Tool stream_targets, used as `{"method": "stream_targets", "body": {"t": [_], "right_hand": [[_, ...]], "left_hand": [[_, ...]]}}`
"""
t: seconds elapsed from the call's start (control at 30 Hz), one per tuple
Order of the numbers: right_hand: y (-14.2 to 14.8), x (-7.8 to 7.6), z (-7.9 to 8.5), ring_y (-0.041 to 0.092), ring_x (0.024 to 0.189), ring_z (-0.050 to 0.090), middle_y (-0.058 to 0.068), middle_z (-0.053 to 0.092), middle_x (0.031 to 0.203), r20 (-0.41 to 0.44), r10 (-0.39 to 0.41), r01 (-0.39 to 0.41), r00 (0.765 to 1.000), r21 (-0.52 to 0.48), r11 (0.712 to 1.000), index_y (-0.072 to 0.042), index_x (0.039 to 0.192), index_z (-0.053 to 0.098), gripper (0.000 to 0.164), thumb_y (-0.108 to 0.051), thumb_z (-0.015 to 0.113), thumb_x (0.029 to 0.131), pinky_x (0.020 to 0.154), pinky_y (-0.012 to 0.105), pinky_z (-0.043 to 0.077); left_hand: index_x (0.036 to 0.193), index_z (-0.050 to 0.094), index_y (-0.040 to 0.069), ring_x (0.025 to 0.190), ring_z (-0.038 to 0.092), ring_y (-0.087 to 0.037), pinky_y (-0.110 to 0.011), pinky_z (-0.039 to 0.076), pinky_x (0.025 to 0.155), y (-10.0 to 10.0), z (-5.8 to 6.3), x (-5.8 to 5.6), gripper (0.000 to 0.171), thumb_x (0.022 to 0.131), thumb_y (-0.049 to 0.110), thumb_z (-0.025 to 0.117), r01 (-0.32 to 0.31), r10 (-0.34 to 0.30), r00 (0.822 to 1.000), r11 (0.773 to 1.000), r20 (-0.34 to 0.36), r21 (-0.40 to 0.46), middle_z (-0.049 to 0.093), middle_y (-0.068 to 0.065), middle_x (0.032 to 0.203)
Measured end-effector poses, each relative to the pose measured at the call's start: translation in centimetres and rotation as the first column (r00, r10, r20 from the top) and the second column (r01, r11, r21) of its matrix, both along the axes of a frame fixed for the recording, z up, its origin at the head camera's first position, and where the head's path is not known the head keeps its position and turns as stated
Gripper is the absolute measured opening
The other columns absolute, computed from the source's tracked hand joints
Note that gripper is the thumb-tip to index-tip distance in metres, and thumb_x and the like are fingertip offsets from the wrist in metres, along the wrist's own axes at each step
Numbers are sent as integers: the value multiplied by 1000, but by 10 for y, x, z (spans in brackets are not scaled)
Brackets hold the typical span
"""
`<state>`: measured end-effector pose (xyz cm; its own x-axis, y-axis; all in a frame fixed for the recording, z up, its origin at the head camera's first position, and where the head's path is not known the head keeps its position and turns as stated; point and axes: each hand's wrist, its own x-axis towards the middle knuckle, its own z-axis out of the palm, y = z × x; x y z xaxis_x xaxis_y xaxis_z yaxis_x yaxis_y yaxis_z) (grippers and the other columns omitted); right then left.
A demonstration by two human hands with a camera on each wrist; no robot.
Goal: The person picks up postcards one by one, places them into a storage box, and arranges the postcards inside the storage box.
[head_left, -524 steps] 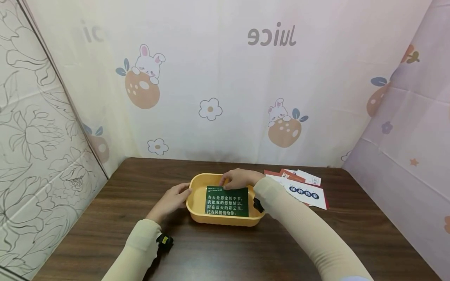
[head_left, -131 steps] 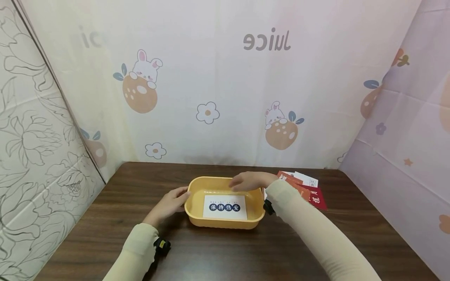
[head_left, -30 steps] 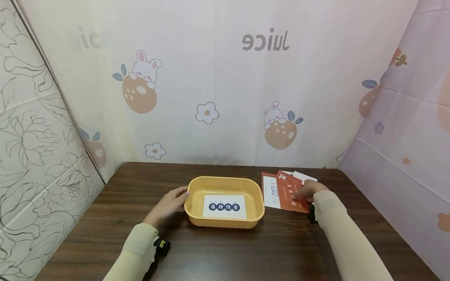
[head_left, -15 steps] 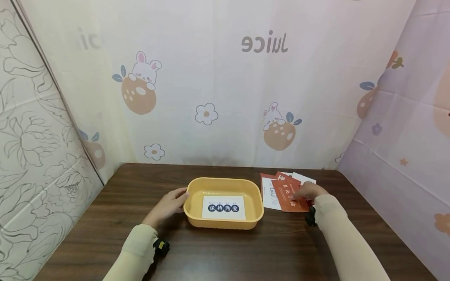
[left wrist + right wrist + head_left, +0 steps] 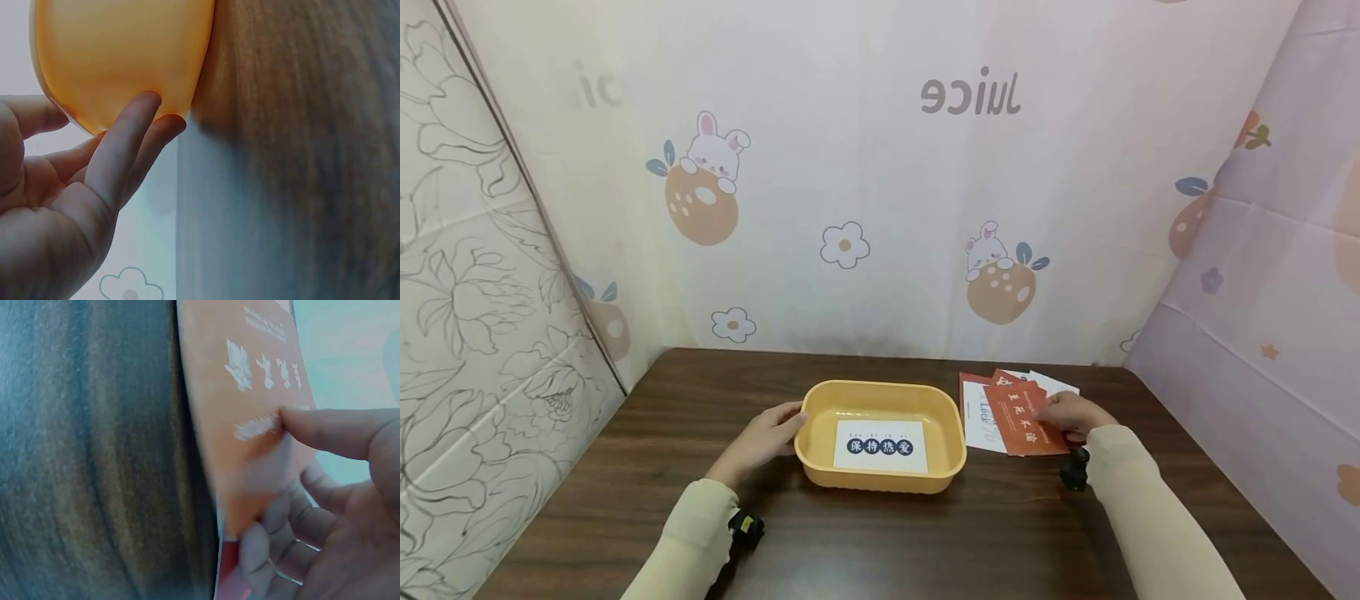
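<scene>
At the left end of a yellow plastic basin (image 5: 823,421), my left hand (image 5: 765,435) grips the rim. In the left wrist view its thumb is at the basin's edge and its fingers (image 5: 125,144) lie along the outer wall. A white card (image 5: 880,458) with dark blue circles and white characters lies flat in the basin. My right hand (image 5: 1070,414) pinches an orange-red card (image 5: 1018,429) with white characters, thumb on its printed face and fingers behind. The card bends near the fingers in the right wrist view.
Beneath and behind the orange-red card is a loose pile: a white card (image 5: 979,421) with lettering, another white card (image 5: 1054,382) and red ones. The dark wooden table (image 5: 880,542) backs onto a printed curtain (image 5: 790,167).
Earlier a green card was in the basin; now the blue-and-white one is. My right hand has gone from the basin to the pile and now draws the orange-red card slightly rightward.
</scene>
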<state>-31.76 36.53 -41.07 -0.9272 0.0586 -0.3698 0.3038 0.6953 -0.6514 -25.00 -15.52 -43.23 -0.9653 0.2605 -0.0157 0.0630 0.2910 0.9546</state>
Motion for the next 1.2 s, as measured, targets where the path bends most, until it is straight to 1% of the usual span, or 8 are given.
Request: {"method": "stream_targets", "body": {"t": [0.07,0.2,0.43,0.6,0.77,0.9,1.03,1.2], "right_hand": [[1,-1,-1,28,90,56,20,58,103,-16,-11,11,1000,-29,1000,13,122,50,39,-18,57,98,69,33,53],[3,-3,-4,29,94,56,26,53,114,-53,-38,35,998,-58,998,16,133,40,43,-13,46,102,70,33,54],[2,-2,-1,28,90,57,30,49,117,-114,-59,47,992,-103,994,17,140,33,47,-13,37,103,68,32,55],[2,-3,0,30,92,57,31,47,122,-144,-72,54,987,-126,991,14,144,30,49,-15,35,104,70,35,56],[1,-3,1,37,106,51,33,41,133,-201,-83,54,976,-147,988,8,147,31,50,-21,37,106,79,42,54],[-1,-3,3,38,108,50,32,38,140,-214,-109,73,971,-171,983,4,152,27,55,-28,37,108,79,40,55],[-6,-2,6,37,109,50,32,35,144,-217,-109,71,970,-179,981,2,155,24,56,-29,34,109,78,36,55],[-10,-2,9,39,114,47,33,31,148,-245,-97,63,965,-143,988,4,155,22,57,-28,32,110,83,40,51]], "left_hand": [[147,44,-4,114,62,-36,-44,60,84,0,1,0,49,107,24,50,-4,4,1000,1000,0,3,52,-27,140],[147,44,-4,115,62,-37,-44,59,84,0,1,0,49,108,24,50,0,0,1000,1000,0,1,51,-28,141],[148,42,-5,118,60,-38,-43,59,84,1,2,0,50,108,24,50,5,-5,1000,1000,1,4,50,-29,142],[148,42,-5,117,61,-38,-42,59,84,0,2,0,50,108,24,49,6,-6,1000,1000,6,1,50,-29,142],[147,43,-5,116,61,-37,-43,59,84,0,1,0,49,108,23,49,8,-8,1000,1000,3,5,50,-29,141],[147,43,-5,116,61,-37,-43,59,85,0,0,-1,49,108,23,49,6,-6,1000,1000,6,5,50,-28,141],[147,43,-5,117,61,-37,-43,59,85,0,-1,-1,49,108,23,49,5,-5,1000,1000,9,4,50,-29,141],[147,43,-5,118,60,-38,-43,59,85,0,-1,-1,48,108,23,49,3,-3,1000,1000,4,8,50,-28,141]]}}
